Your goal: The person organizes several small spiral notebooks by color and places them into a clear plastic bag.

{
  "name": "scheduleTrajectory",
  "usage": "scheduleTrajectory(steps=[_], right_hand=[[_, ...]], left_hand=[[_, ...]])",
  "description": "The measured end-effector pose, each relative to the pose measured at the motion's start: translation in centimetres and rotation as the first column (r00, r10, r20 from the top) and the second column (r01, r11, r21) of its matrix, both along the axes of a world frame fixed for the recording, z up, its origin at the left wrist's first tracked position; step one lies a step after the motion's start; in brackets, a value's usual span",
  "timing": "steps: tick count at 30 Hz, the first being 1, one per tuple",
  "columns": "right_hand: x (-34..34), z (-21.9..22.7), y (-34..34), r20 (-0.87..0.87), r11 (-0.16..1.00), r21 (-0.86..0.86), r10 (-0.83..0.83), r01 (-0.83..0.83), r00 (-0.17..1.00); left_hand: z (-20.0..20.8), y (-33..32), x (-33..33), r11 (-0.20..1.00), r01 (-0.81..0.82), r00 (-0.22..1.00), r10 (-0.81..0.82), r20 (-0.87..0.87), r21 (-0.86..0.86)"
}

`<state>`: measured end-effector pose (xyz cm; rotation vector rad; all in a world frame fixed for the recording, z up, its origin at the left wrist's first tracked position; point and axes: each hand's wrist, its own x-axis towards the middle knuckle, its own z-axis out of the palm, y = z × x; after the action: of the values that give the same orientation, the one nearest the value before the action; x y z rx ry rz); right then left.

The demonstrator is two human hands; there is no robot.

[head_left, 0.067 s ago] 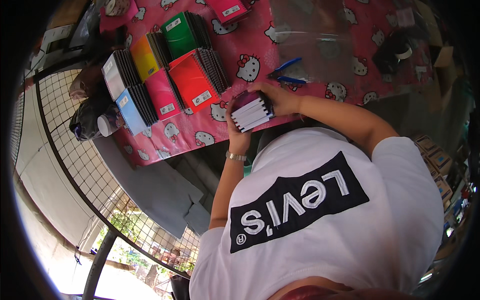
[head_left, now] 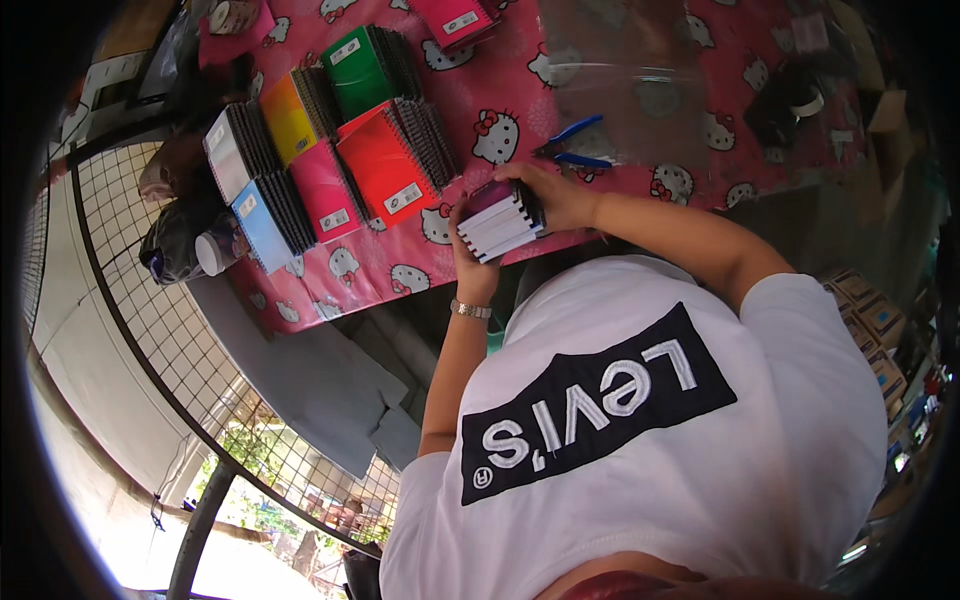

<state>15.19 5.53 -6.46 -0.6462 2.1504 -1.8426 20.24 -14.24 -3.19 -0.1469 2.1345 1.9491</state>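
Observation:
Between my two hands is a stack of small spiral notebooks, its white page edges toward me and a dark purple cover on top. My left hand grips its left side, and my right hand closes around its right side. Left of them, fanned stacks of spiral notebooks lie on the table: red, pink, light blue, silver, yellow and green. Blue-handled pliers rest just beyond my right hand.
A pink patterned cloth covers the table. Another pink notebook stack lies at the far edge, beside clear plastic sheets. A tape roll sits at the right. A wire mesh fence stands left; cardboard boxes are at right.
The held stack has tilted slightly, so more of its purple cover shows. Both hands keep their hold in nearly the same place.

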Motion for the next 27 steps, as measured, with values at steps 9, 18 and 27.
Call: scheduleTrajectory(steps=[9, 18, 27], right_hand=[[-0.3, -2.0, -1.7, -0.032, 0.998, 0.05, -0.028, 0.03, 0.999], [-0.1, 7.7, -2.3, -0.484, 0.83, 0.526, 0.114, 0.184, 0.867], [-3.1, 7.1, 9.1, 0.06, 0.856, 0.305, -0.454, 0.417, 0.889]], left_hand=[[-3.4, -1.9, -2.2, 0.973, 0.135, 0.988, -0.147, -0.05, -0.185], [-4.7, -3.7, -3.1, 0.688, 0.268, 0.758, -0.582, -0.293, -0.674], [2.2, 5.9, -10.2, 0.935, 0.339, 0.931, -0.35, 0.101, 0.108]])
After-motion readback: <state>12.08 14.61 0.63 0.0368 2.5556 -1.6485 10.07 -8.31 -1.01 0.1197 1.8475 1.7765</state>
